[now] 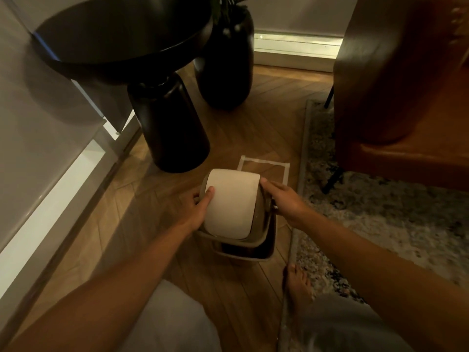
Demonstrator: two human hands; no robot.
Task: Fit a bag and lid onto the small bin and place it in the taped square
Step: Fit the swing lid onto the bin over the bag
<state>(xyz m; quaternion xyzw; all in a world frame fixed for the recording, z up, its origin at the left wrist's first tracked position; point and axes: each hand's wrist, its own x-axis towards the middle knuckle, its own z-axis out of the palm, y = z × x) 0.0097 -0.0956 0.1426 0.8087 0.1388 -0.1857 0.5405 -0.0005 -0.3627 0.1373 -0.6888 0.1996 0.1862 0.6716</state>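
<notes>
— Gripping the rounded beige-and-brown plastic swing lid (229, 203) from both sides, are you?

— Yes. Your left hand (200, 208) is wrapped on the lid's 9 o'clock side, thumb lying on the pale flap and the other fingers curled round the brown frame. Your right hand (283, 199) clasps the 3 o'clock side, thumb pressed to the flap's edge, fingers closed down over the frame.

— And where does the small brown plastic bin (247, 252) sit?

— On the herringbone wooden floor (253, 128), right below the lid. The lid is tilted, its near edge resting at the bin's rim, and a dark gap into the bin shows at 6 o'clock. You cannot tell from here whether a bag is inside.

— Where is the white taped square (264, 162)?

— At 12 o'clock from the bin, just beyond it; the lid's top overlaps its near side in view, so you cannot tell whether the bin's base touches the tape.

— What surrounds you?

— A black round side table on a thick pedestal (167, 123) at 11 o'clock, a tall black vase (225, 64) behind it, a brown leather armchair (396, 85) at 2 o'clock standing on a speckled grey rug (380, 224). Your bare foot (298, 288) rests at 5 o'clock, on the rug's edge.
</notes>
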